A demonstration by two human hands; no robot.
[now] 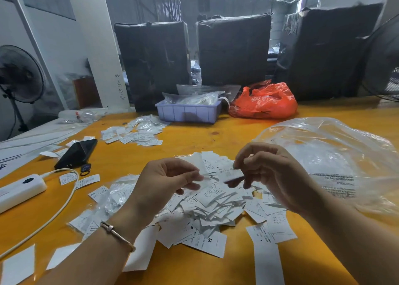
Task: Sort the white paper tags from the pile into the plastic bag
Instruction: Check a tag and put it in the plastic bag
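Now, left hand (170, 176) and right hand (259, 168) each pinching white paper tags (232, 173) above pile (207, 211): carry right into clear plastic bag (323, 146).

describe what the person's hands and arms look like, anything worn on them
Both forearms are bare, with no sleeves in view and no gloves. The left hand has a thin metallic bangle round its wrist, rose-gold in tone with a small silver clasp section. The right hand and its wrist carry nothing visible: no watch or bracelet. No rings can be made out on either hand. Fingernails look short and unpainted.
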